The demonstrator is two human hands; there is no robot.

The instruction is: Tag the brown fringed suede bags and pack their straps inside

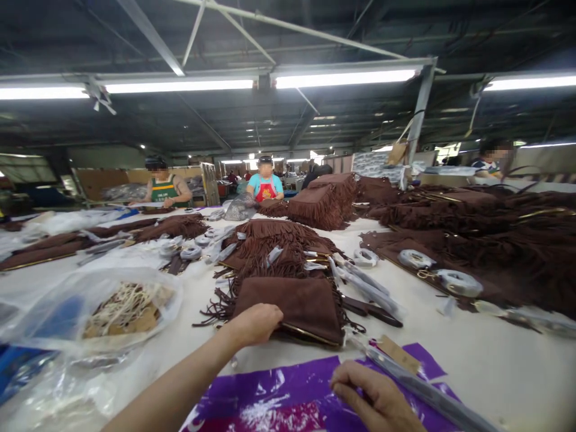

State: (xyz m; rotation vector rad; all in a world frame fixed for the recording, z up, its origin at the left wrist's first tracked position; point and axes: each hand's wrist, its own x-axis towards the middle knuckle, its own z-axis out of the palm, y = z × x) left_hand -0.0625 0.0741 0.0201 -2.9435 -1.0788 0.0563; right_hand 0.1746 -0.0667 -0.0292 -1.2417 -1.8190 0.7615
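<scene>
My left hand [258, 322] is closed at the near left edge of a dark brown, suede-like bag [288, 303] with fringe and a gold zip along its near side. My fingertips are hidden against the bag. My right hand [373, 393] is curled above a shiny purple plastic sheet [270, 384]; what its fingers hold, if anything, is hidden. Close to that hand, a long strip wrapped in clear plastic [418, 384] and a tan card tag [398, 354] lie on the purple sheet.
More brown fringed bags [321, 201] lie stacked across the white table [504, 366]. A clear plastic bag [157, 282] with tangled pale cords stands left. Wrapped strap coils [459, 282] rest at right. Two people in aprons work opposite; another person is at far right.
</scene>
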